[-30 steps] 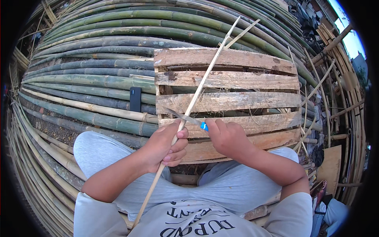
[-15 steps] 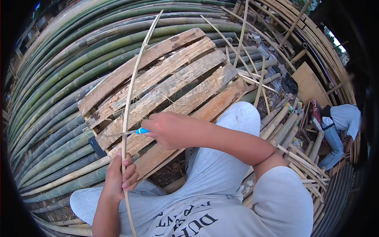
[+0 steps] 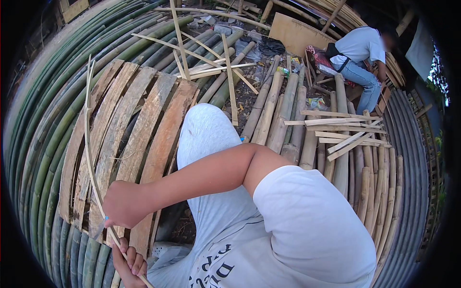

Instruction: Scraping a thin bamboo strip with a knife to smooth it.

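Observation:
My left hand (image 3: 129,266) is closed around a long, thin bamboo strip (image 3: 91,165), low in the view. The strip slants up from that grip and bends slightly over a slatted wooden platform (image 3: 165,139). Just above the left hand, my right hand (image 3: 126,204) is closed on a knife (image 3: 100,232). Its blade lies against the strip; only a speck of the blue handle shows beside my fingers. My right forearm crosses in front of my bent knee.
Green bamboo poles (image 3: 53,158) lie side by side on the left. Split strips (image 3: 230,79) cross beyond the platform. Cut poles (image 3: 288,113) carry a pile of pale slats (image 3: 343,129) on the right. Another person (image 3: 360,50) bends over at the far right, near a plywood sheet (image 3: 300,36).
The view has swung to the right, bringing the other person and the slat pile further in. My right hand and the knife have come down the strip, closer to my left hand.

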Motion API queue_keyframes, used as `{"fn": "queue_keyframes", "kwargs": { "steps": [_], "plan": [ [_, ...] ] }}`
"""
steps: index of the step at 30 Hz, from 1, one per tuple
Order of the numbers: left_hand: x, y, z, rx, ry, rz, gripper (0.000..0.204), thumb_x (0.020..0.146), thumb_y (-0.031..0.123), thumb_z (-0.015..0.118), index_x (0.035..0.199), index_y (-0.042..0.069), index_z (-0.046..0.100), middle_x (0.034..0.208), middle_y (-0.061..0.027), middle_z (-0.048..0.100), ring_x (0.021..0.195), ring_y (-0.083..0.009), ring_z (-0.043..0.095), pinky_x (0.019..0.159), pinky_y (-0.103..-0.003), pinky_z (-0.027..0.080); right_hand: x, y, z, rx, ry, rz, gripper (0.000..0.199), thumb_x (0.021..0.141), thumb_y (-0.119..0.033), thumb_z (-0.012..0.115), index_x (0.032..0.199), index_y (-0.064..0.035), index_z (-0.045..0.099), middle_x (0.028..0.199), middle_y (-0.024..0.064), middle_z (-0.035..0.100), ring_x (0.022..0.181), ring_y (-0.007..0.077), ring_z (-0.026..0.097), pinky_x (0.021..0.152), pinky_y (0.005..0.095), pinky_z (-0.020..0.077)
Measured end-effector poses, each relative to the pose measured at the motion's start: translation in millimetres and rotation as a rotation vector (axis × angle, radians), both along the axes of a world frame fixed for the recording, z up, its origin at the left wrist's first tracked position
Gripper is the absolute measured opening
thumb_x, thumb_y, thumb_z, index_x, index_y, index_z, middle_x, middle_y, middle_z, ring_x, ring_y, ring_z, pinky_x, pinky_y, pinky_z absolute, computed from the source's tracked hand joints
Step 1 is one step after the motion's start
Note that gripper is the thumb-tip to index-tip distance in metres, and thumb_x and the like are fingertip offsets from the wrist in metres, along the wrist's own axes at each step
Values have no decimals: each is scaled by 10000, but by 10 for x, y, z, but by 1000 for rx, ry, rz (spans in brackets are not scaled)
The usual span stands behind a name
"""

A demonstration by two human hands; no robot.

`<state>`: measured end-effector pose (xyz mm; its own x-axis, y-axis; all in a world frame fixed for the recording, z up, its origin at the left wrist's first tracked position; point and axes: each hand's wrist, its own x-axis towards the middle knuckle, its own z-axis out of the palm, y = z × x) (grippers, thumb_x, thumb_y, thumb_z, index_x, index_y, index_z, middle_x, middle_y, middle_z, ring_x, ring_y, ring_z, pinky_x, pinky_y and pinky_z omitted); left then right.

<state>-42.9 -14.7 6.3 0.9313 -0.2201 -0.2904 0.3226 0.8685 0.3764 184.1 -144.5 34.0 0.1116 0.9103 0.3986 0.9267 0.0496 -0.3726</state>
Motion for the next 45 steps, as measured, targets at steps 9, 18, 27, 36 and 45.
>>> {"fn": "queue_keyframes", "kwargs": {
  "steps": [9,18,27,36,45],
  "plan": [
    [179,-313,281,757,735,345,443,978,475,460,1237,134,572,1077,-41,629,798,-155,567,607,-261,509,-39,127,-194,29,-36,-67,522,922,-468,568,606,-62,654,586,114,626,589,328,646,550,423,475],
    [510,-597,655,656,721,441,270,1024,323,413,798,183,466,553,82,323,354,-54,236,283,-203,195,-47,222,-209,-11,-20,-48,505,926,-455,564,609,-76,666,592,134,632,588,350,642,539,436,473],
    [372,-504,550,552,674,459,234,1018,332,437,908,149,532,553,65,343,377,-70,278,297,-213,216,131,161,-112,-29,-61,-87,484,941,-426,558,625,-78,670,614,107,647,592,312,656,542,422,466],
    [253,-427,443,532,574,375,239,1003,344,458,977,133,567,623,62,404,420,-60,324,325,-201,257,398,318,-219,-18,-49,-207,498,951,-435,539,624,-83,668,583,76,623,589,281,648,548,410,461],
    [291,-383,430,585,584,419,266,1002,327,469,1068,99,588,668,56,451,445,-59,344,343,-185,275,211,173,-158,-9,-47,-33,513,947,-443,537,605,-79,655,574,107,621,563,322,632,519,420,461]
  ]
}}
